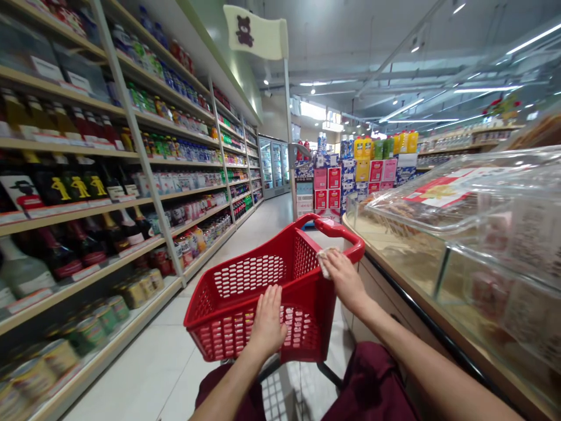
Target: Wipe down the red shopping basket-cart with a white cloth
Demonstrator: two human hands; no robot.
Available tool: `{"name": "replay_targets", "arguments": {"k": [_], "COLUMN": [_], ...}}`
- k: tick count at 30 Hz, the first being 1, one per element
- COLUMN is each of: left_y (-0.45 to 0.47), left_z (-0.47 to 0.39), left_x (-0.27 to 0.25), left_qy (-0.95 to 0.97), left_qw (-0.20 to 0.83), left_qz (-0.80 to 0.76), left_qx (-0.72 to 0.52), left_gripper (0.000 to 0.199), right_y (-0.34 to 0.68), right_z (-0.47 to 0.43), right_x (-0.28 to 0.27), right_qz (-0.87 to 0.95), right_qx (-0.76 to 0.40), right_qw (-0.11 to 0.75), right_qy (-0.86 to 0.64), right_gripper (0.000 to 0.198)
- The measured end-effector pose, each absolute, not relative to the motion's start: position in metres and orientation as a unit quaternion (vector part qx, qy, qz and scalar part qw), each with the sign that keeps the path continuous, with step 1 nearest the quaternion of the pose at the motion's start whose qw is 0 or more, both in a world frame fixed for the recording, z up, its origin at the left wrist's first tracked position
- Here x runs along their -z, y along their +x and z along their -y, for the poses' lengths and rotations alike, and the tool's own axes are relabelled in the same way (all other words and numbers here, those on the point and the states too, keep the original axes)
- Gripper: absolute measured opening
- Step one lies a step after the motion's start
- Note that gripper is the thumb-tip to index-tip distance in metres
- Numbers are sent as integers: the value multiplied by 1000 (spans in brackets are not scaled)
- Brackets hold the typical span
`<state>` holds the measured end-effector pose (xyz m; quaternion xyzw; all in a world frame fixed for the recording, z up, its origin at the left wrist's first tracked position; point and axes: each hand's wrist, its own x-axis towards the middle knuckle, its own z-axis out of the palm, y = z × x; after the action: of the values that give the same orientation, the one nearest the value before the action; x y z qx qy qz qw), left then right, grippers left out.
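Observation:
A red plastic shopping cart [258, 275] stands sideways in front of me, its basket with perforated walls and its handle to the right. My left hand [268, 321] lies with outstretched fingers against the near side wall, holding nothing. At the handle end, my right hand [342, 276] presses a pale cloth [325, 260] onto the rim just below the red handle [350, 237]. Most of the cloth is hidden beneath the fingers. Below the basket, part of the dark cart frame [328, 374] shows between my knees.
Shelves of bottles and cans [87, 193] line the left side. Close on the right is a display counter [421, 280] with clear plastic covers [464, 187]. Stacked drink boxes [328, 187] and a post with a bear sign [256, 32] stand ahead. A tiled aisle [274, 213] leads to glass-door fridges [274, 164].

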<state>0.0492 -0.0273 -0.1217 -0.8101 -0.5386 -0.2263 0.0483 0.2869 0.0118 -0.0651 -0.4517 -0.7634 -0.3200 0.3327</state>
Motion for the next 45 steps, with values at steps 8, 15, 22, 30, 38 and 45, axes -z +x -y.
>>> {"name": "replay_targets", "arguments": {"k": [8, 15, 22, 30, 38, 45], "left_y": [48, 48, 49, 48, 49, 49], "left_z": [26, 27, 26, 27, 26, 26], "left_x": [120, 117, 116, 116, 118, 120], "left_qy": [-813, -811, -808, -813, -810, -810], "left_qw": [32, 27, 30, 32, 38, 50], "left_qz": [537, 545, 549, 539, 540, 542], "left_qx": [223, 212, 212, 215, 224, 219], "left_gripper": [77, 78, 78, 78, 77, 78], "right_y": [322, 326, 346, 311, 312, 301], "right_z": [-24, -1, 7, 17, 9, 30], "right_x": [46, 96, 79, 119, 75, 121], "right_qz": [726, 692, 649, 754, 698, 775], "right_qx": [289, 267, 244, 193, 221, 201], "right_qw": [358, 460, 536, 456, 522, 461], "right_qy": [-512, -489, -481, -430, -437, -382], "right_gripper": [40, 52, 53, 44, 46, 44]}}
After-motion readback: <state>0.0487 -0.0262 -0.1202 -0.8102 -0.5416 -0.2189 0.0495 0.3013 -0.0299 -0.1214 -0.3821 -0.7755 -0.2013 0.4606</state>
